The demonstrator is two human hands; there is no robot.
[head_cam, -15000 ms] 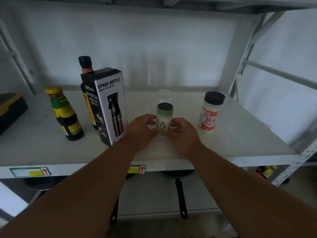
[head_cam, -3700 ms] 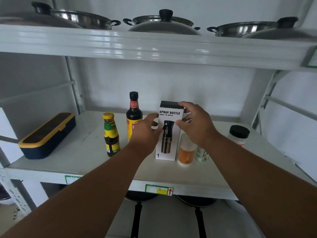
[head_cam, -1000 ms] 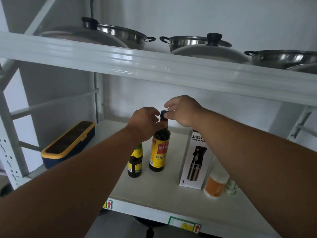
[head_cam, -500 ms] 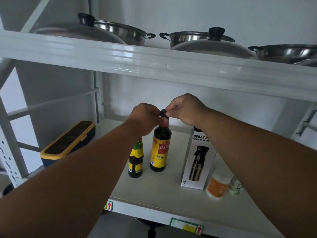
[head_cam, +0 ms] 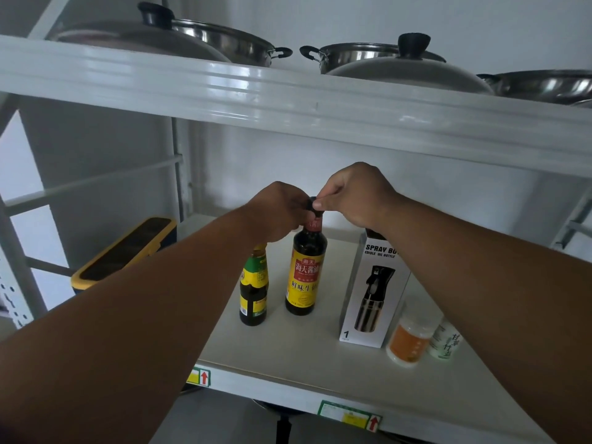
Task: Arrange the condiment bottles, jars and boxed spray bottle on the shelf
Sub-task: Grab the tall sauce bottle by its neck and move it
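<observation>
Head view, near to far, all placed rel. to the soy sauce bottle [head_cam: 306,274]. Nearest: white shelf [head_cam: 288,357] front edge w/ red-arrow stickers, below the bottle. Closer than it & to its right, orange-label jar [head_cam: 410,342] and a small clear jar w/ green print [head_cam: 447,342], side by side, partly behind the right forearm. Spray bottle box [head_cam: 373,293] stands upright just right of the bottle, printed face toward camera, top corner hidden by the right wrist. Small green-label bottle [head_cam: 253,291] upright just left, a bit nearer, its cap under the left forearm. Soy sauce bottle itself stands on the shelf, long axis vertical, cap up, yellow-red label facing camera. Left hand [head_cam: 277,209] curled at its neck from the left; right hand [head_cam: 355,195] pinches the black cap from the right. Further left, a navy box w/ yellow rim [head_cam: 125,251]. Above & behind, steel pots w/ lids [head_cam: 381,57] on the upper shelf.
</observation>
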